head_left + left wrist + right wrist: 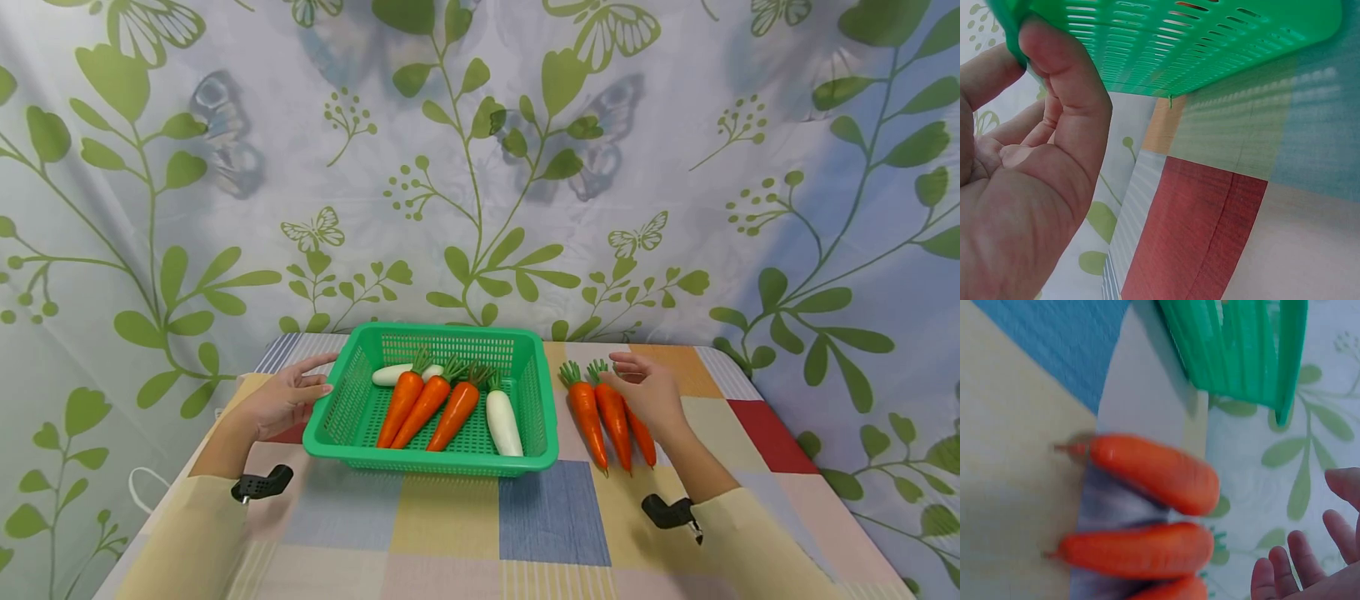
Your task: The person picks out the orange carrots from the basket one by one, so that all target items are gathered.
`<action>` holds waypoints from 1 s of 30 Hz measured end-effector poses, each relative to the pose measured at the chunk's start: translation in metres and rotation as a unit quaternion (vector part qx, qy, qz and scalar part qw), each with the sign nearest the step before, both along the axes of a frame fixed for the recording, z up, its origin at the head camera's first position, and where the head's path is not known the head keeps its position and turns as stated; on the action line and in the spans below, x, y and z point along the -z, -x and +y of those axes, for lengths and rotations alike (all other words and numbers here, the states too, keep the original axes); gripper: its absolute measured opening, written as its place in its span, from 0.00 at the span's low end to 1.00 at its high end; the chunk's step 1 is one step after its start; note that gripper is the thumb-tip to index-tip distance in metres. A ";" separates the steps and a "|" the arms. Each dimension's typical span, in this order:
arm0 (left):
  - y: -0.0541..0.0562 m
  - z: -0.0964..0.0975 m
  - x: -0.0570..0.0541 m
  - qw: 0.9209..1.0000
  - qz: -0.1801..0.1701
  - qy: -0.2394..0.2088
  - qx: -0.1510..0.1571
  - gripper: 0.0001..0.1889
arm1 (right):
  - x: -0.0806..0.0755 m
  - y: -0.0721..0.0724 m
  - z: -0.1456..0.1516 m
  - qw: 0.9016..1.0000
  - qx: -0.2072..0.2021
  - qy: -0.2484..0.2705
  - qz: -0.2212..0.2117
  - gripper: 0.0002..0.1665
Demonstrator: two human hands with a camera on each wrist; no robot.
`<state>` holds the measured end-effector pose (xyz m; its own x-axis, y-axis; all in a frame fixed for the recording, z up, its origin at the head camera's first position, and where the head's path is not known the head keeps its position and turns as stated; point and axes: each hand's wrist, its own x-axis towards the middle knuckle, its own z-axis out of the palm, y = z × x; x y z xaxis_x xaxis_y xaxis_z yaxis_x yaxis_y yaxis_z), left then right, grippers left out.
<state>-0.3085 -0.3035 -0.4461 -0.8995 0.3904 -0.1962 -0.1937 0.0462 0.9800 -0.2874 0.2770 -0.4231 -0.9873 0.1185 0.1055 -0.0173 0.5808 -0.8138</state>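
A green plastic basket (431,465) sits on the table, holding several orange carrots (426,408) and white radishes (504,423). At its left side, my left hand (283,403) has thumb and forefinger at the rim; the left wrist view shows them pinching the basket's edge (1141,37). To the right of the basket, 3 carrots (585,408) with green tops lie side by side on the cloth. My right hand (651,392) hovers by their leafy ends with nothing held, partly covering the rightmost carrot. In the right wrist view its fingers (1302,559) are spread and relaxed.
A patchwork tablecloth (450,533) covers the table. Behind it hangs a curtain (480,208) printed with leaves and butterflies. A white cable (142,479) loops beside the table's left edge. Each wrist wears a small black camera mount (262,483).
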 end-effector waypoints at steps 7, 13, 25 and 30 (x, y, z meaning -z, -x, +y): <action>0.001 -0.001 0.001 1.000 0.002 -0.006 0.003 0.40 | -0.009 -0.009 -0.028 0.999 -0.038 0.030 0.007 0.29; 0.001 -0.001 0.001 1.000 0.001 -0.004 0.004 0.40 | -0.016 -0.016 -0.051 0.995 -0.069 0.074 -0.006 0.30; -0.002 -0.001 0.001 1.000 0.006 -0.003 0.002 0.40 | -0.033 -0.024 -0.081 0.977 -0.102 0.184 -0.025 0.31; -0.001 -0.001 0.000 1.000 0.011 0.001 0.002 0.40 | -0.037 -0.024 -0.095 0.961 -0.137 0.238 -0.034 0.32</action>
